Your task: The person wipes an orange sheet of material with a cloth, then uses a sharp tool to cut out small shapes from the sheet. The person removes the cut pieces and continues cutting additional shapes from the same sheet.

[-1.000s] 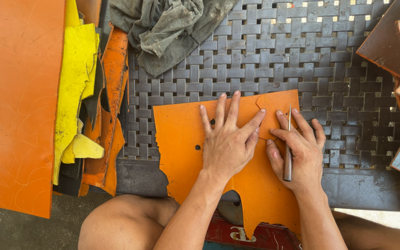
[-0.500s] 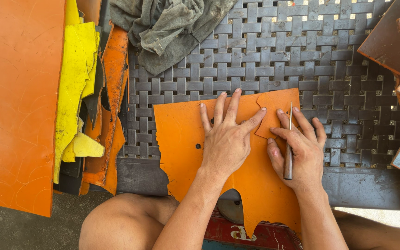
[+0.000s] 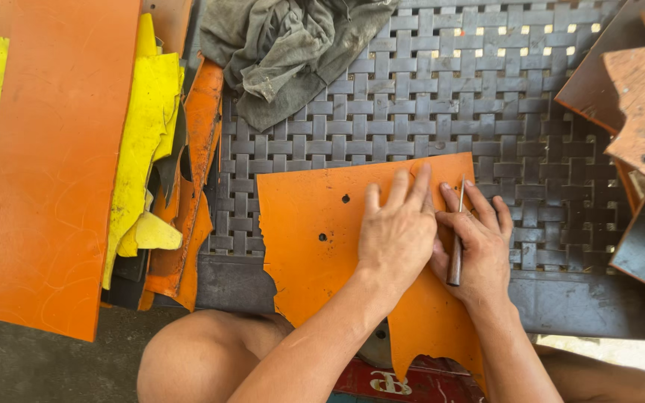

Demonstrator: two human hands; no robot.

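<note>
An orange sheet with small holes and a ragged lower edge lies on a grey woven mat. My left hand presses flat on the sheet near its upper right corner, fingers spread. Beside it, my right hand grips a thin pointed tool with a dark wooden handle, its metal tip touching the sheet's right edge. The piece under my left fingers is mostly hidden.
A large orange sheet and yellow and orange offcuts lie at the left. A grey cloth is bunched at the top. Brown and dark sheets stack at the right. My knee is below.
My left hand has slid right on the sheet, closer to my right hand and over the cut piece. The tool stays upright at the sheet's right edge.
</note>
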